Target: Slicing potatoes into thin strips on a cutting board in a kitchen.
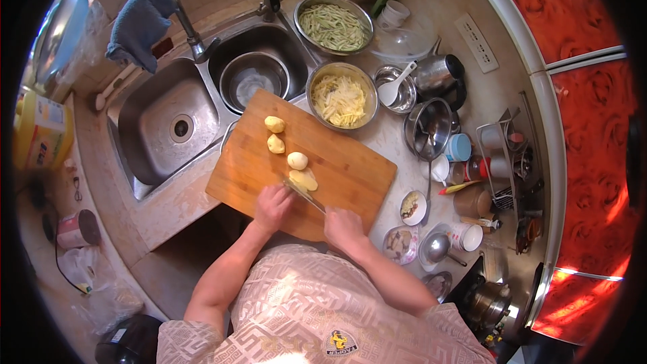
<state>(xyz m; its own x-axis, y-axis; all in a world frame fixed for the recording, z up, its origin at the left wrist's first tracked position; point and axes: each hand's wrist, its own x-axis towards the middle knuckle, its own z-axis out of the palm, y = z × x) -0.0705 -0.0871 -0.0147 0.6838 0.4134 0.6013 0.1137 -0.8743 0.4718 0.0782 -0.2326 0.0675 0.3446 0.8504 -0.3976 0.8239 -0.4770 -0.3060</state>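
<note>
On a wooden cutting board [349, 167] my right hand [344, 226] grips the handle of a kitchen knife [306, 195]. Its blade points up and left, beside thin slices of peeled potato [303, 180]. My left hand [274, 206] rests at the knife's near side with bent fingers; whether it holds a piece of potato is hidden. Just above the slices lies a pale peeled potato [297, 161]. Two more yellow peeled potatoes, one [275, 124] above the other [276, 144], sit farther up the board.
Shredded potato fills a steel bowl [373, 106] behind the board; green shreds fill another bowl [333, 25]. A double sink [167, 121] lies left, with a steel basin [255, 81] in one side. Small bowls, an electric kettle [437, 73], a ladle [435, 247] and jars crowd the right.
</note>
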